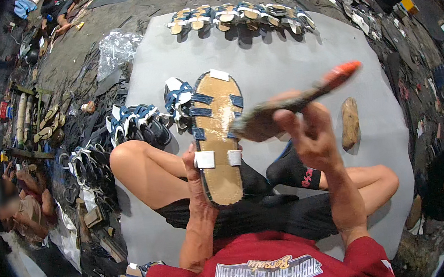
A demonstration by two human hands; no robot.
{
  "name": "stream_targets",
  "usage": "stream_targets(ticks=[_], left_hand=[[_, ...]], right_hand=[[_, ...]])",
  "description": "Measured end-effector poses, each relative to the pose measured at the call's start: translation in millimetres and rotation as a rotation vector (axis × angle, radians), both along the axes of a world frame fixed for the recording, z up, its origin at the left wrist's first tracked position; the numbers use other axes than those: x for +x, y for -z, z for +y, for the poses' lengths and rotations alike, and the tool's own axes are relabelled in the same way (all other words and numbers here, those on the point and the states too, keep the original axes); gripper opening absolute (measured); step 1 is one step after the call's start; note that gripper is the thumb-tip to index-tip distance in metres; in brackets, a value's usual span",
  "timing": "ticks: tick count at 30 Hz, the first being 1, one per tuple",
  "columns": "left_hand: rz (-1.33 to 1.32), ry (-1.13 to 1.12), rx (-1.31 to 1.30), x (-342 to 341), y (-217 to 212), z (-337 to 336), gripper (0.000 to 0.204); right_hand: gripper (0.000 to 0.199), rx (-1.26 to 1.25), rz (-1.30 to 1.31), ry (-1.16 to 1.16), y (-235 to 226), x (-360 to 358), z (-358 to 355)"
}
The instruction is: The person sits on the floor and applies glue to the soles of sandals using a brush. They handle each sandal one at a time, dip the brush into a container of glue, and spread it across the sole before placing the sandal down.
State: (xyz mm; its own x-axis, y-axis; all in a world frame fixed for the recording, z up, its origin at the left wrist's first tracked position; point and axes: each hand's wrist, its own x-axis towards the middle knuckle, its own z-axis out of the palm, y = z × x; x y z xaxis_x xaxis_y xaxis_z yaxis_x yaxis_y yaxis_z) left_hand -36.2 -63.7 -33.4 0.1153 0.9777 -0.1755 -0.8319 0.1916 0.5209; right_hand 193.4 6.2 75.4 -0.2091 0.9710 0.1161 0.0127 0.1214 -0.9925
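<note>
Sandal [216,133] runs long-ways up-down mid-frame, left hand [199,192] fingers clamped round its lower half, right hand [313,137] fingers gripping a blurry orange-ended tool [307,96] over by its right edge.

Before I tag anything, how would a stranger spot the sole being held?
Find the grey sheet. Above it, the left hand grips a tan sole. Unlike the sandals lying nearby, its glossy top is uncrossed, with navy straps only at the edges.

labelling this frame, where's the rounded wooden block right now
In the head view, the wooden block lies on the grey sheet, right of the right hand and beyond the right knee.
</note>
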Motion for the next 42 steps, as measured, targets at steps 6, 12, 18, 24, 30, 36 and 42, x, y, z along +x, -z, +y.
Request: stream_targets(ticks=[6, 12, 18, 24, 30, 36, 42], left_hand=[[-0.095, -0.087, -0.014, -6, -22, 26, 0.07], [0.32, -0.247, -0.161, 1, -45, 25, 0.057], [0.324, -0.229, -0.192, 11, -40, 19, 0.051], [0.247, -0.102, -0.201, 14, -38, 28, 0.053], [0.105, -0.106, -0.25, 11, -33, 30, 0.057], [0.046, -0.045, -0.313, 11, -25, 34, 0.063], [0.133, -0.04, -0.252, 15, -13, 38, 0.069]], right_hand=[[0.024, -0.049, -0.103, -0.196, 25, -18, -30], [0.026, -0.164, 0.069, -0.067, 31, 0, -14], [0.021, 0.255, -0.103, -0.362, 13, -17, -15], [0.02, 0.102, -0.06, -0.189, 33, -9, -12], [0.024, 0.348, -0.218, -0.351, 26, 7, 0], [0.019, 0.586, -0.373, -0.504, 1, -9, -31], [0.02, 0.392, -0.37, -0.146, 48, 6, -37]])
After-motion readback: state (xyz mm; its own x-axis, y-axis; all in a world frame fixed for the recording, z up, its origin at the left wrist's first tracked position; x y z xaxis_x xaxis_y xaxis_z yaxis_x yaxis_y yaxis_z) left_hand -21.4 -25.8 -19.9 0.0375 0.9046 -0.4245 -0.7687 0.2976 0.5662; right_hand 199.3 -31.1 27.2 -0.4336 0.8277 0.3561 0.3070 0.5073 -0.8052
